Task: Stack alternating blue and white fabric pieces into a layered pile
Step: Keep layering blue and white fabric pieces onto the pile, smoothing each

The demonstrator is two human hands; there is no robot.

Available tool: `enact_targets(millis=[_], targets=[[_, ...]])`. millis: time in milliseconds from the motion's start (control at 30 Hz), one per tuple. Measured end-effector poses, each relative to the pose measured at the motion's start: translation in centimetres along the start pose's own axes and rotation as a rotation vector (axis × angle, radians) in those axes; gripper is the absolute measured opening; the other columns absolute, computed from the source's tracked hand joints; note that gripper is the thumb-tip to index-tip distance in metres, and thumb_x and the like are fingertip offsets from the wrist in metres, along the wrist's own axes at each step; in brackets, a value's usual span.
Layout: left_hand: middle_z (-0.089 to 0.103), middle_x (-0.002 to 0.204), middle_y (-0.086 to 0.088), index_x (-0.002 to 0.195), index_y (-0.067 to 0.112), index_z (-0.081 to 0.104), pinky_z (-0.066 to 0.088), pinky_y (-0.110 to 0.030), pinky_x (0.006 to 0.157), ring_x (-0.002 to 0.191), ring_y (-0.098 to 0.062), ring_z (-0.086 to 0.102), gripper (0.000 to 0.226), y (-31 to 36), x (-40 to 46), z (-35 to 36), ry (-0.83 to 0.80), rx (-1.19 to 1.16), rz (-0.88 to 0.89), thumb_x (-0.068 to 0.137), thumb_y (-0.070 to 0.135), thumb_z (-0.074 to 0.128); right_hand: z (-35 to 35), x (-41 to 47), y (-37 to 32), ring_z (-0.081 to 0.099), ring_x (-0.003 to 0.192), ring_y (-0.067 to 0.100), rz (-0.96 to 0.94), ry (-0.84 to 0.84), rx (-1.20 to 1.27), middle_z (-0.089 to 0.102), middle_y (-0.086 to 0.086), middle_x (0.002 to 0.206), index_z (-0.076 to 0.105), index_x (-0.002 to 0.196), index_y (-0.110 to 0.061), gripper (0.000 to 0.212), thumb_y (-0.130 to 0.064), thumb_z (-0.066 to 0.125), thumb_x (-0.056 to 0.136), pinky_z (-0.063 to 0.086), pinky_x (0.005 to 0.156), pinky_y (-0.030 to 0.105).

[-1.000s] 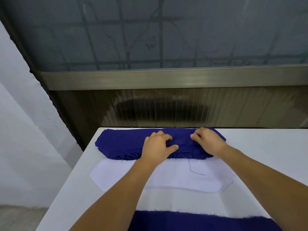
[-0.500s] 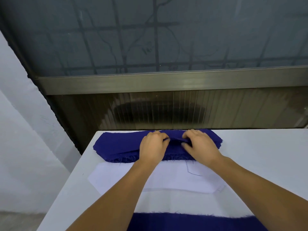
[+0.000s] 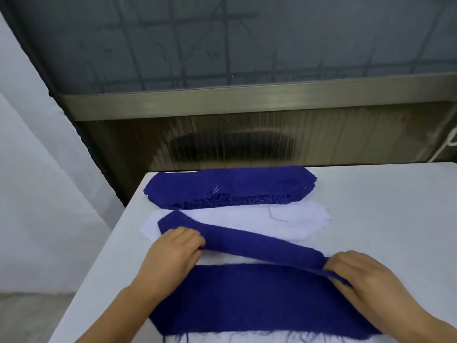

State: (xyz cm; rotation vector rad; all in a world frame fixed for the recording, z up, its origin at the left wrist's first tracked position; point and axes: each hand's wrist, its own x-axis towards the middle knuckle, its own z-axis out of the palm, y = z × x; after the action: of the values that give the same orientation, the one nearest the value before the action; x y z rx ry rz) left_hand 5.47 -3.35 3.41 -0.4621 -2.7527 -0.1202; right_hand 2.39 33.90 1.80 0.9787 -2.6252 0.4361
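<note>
Two hands, earlier on the far blue stack (image 3: 230,188), had carried one blue piece (image 3: 249,243) nearer: left hand (image 3: 173,253) and right hand (image 3: 358,273) pinched its ends above the white pieces (image 3: 296,219) on the table (image 3: 371,206).

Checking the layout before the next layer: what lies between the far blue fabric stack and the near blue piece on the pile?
In the head view, the flat white fabric pieces lie there, crossed by the blue strip held by both hands.

Matt, fraying blue cloth piece (image 3: 249,242)
</note>
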Motion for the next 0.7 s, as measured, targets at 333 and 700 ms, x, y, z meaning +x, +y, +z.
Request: enact_targets(millis=[333, 700], targets=[[0.063, 0.088, 0.013, 0.088, 0.022, 0.066, 0.042, -0.02, 0.074, 0.082, -0.009, 0.058, 0.019, 1.0, -5.8, 0.0, -0.091, -0.178, -0.206, 0.078, 0.007, 0.072, -0.8, -3.3, 0.4, 0.055, 0.082, -0.005, 0.166, 0.008, 0.104, 0.063, -0.025, 0.09, 0.069, 0.082, -0.03, 0.021, -0.01, 0.065, 0.087, 0.043, 0.072, 0.013], [0.064, 0.093, 0.011, 0.087, 0.021, 0.066, 0.039, -0.014, 0.078, 0.087, -0.005, 0.051, 0.026, -0.9, -6.2, -2.2, 0.113, -0.139, -0.189, 0.07, 0.001, 0.066, -2.3, -2.2, 0.0, 0.054, 0.096, 0.002, 0.103, 0.186, 0.051, 0.066, -0.012, 0.102, 0.072, 0.094, -0.017, 0.036, -0.032, 0.039, 0.098, 0.034, 0.09, 0.008]])
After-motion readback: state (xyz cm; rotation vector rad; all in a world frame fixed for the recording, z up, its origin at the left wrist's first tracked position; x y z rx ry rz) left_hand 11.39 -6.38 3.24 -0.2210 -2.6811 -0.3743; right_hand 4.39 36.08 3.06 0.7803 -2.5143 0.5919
